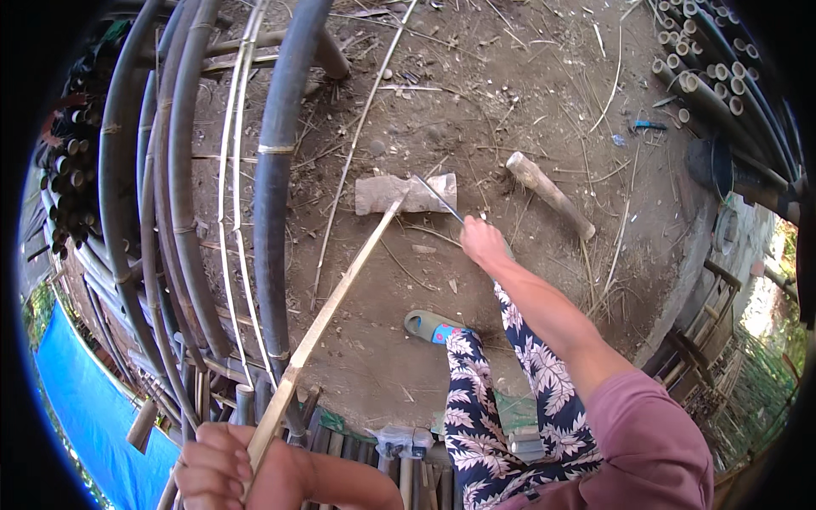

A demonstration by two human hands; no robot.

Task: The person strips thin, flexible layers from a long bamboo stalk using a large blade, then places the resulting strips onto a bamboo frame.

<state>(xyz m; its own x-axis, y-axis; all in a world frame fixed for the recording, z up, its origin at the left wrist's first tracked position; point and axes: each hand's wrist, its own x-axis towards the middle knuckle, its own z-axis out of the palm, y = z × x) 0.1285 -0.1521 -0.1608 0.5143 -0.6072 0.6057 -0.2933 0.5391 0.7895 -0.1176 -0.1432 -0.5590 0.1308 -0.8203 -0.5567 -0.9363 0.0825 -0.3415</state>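
Note:
My left hand is closed around the near end of a long, pale split bamboo strip. From there the strip slants away from me, and its far end meets a short wooden block lying on the dirt. My right hand grips a knife by its handle, which the fingers mostly hide. The narrow dark blade crosses over the block, its tip close to the strip's far end. Whether blade and strip touch, I cannot tell.
Thick bamboo poles stand along the left. A short log lies right of the block. Stacked bamboo tubes fill the far right, and a blue-handled tool lies near them. A blue tarp hangs at lower left. Thin strips litter the ground.

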